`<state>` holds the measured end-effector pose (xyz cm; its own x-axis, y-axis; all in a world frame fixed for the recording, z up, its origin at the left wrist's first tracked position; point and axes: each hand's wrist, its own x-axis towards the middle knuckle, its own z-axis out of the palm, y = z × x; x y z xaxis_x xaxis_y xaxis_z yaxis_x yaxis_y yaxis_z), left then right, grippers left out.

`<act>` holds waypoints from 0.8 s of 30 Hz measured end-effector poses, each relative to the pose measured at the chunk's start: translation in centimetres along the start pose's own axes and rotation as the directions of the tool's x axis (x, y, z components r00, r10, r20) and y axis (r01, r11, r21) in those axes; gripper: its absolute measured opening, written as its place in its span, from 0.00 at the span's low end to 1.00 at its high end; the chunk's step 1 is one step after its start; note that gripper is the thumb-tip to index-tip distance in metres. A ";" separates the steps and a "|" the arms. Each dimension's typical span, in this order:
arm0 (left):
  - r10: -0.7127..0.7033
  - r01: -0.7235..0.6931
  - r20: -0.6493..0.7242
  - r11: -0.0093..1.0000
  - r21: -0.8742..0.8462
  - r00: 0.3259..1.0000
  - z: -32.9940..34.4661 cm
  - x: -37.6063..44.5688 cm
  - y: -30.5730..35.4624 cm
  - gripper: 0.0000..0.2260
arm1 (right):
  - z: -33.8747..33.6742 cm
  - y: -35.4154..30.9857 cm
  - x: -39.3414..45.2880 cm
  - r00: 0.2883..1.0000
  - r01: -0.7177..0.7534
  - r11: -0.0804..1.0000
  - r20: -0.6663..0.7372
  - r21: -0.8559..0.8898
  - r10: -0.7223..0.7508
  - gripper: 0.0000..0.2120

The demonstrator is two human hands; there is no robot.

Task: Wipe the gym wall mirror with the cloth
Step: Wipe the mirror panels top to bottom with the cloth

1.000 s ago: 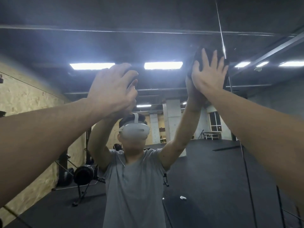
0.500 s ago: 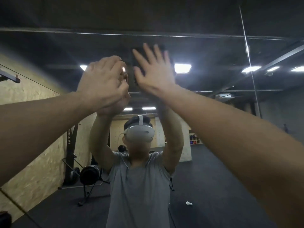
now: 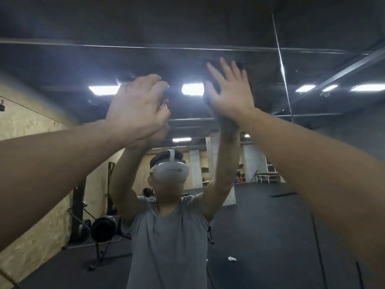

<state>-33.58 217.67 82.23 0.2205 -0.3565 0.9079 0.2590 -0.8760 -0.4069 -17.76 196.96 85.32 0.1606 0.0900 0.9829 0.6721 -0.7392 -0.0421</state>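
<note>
1. mostly hidden: dark cloth (image 3: 248, 80) behind the right hand (image 3: 230, 94), only blurred dark edges showing past the fingers, high on the mirror (image 3: 312, 142).
2. right grip: fingers spread straight, palm flat against cloth and glass.
3. left hand (image 3: 135, 105) raised just beside it, fingers curled at the glass; unclear whether anything dark sits in that grip.
4. both forearms cut off by the frame edges.
5. glass split by a thin vertical seam (image 3: 281, 65) right of the hands and a horizontal one above.
6. reflected: grey shirt (image 3: 168, 243), white headset (image 3: 170, 172), ceiling lights, black floor, wood-panel wall at left, exercise machine (image 3: 103, 227), white scrap (image 3: 231, 259) on the floor.
</note>
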 end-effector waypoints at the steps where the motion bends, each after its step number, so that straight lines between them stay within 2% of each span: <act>1: 0.002 -0.002 -0.006 1.000 -0.002 1.000 0.3 0.3 0.7 0.18 | -0.5 2.0 -0.1 0.998 -0.059 0.998 0.002 0.010 0.059 0.29; 7: 0.004 -0.004 0.001 1.000 -0.022 1.000 0.8 1.2 4.2 0.22 | -2.2 10.6 -1.0 0.949 -0.315 0.949 -0.024 0.034 0.315 0.30; 13: -0.001 0.001 0.013 1.000 -0.015 1.000 0.6 0.4 3.7 0.22 | -2.2 9.3 0.3 0.903 -0.428 0.903 -0.024 0.045 0.429 0.30; 15: -0.015 0.015 0.019 1.000 -0.011 1.000 0.4 0.1 2.7 0.22 | -1.8 7.2 0.4 0.917 -0.398 0.917 -0.022 0.023 0.398 0.30; 20: -0.002 0.001 0.027 0.999 0.051 1.000 -0.5 -1.6 -1.6 0.19 | 0.2 -1.8 0.4 0.986 -0.163 0.987 -0.028 -0.005 0.163 0.30; 24: -0.028 0.025 0.040 0.997 0.074 0.999 -3.3 -4.3 -5.8 0.23 | 1.9 -10.4 0.4 1.000 -0.004 1.000 -0.013 -0.010 0.004 0.30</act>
<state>-39.16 223.22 80.97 0.2503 -0.3182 0.9144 0.3337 -0.8582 -0.3900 -23.29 205.96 85.78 0.1535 0.0784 0.9850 0.6642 -0.7462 -0.0442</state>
